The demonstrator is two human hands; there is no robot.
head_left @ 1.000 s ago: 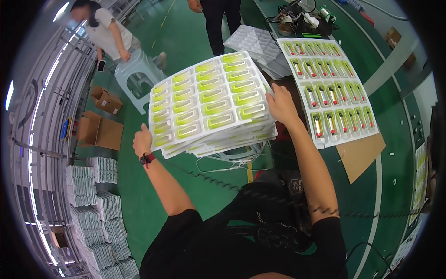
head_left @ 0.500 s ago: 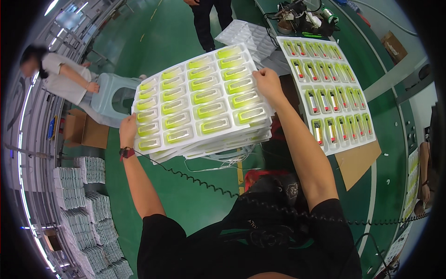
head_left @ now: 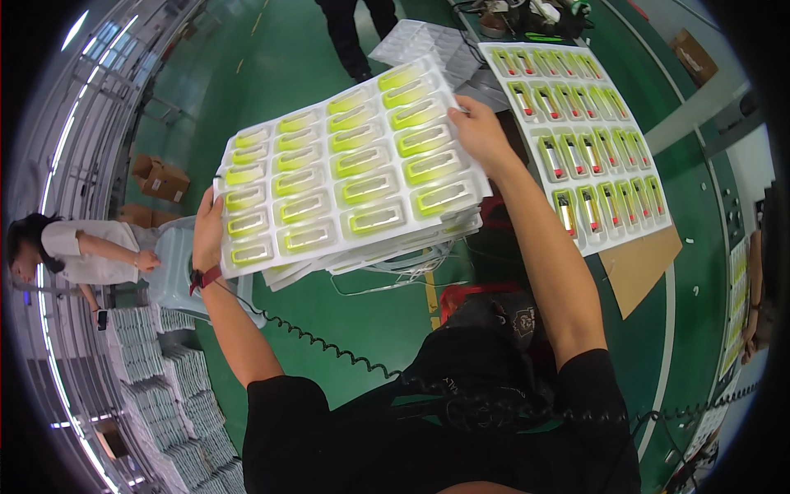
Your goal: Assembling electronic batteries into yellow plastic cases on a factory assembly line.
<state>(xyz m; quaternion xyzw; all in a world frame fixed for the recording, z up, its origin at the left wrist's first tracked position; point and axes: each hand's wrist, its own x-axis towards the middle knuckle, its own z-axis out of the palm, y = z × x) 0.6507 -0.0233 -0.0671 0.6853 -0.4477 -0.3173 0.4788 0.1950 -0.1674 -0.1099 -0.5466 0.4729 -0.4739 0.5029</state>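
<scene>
I hold a white plastic tray at its two sides, tilted above a stack of similar trays. Its rows of pockets carry translucent yellow-green shells. At the left edge, my left hand is closed on the rim, a dark red band around its wrist. My right hand pinches the upper right edge between thumb and fingers. To the right lies a second white tray; its yellow-green shells contain silver-and-red cylindrical parts. The fingertips under the held tray are hidden.
A coiled black cord crosses before me from my left wrist. Brown cardboard sticks out under the right tray. At left, a person is beside a pale blue stool and stacked trays. Another person's legs stand beyond.
The held tray's left side has shifted left with my left hand; my right hand still grips its right edge. The person and stool at left appear farther left and lower. The whole view has shifted slightly.
</scene>
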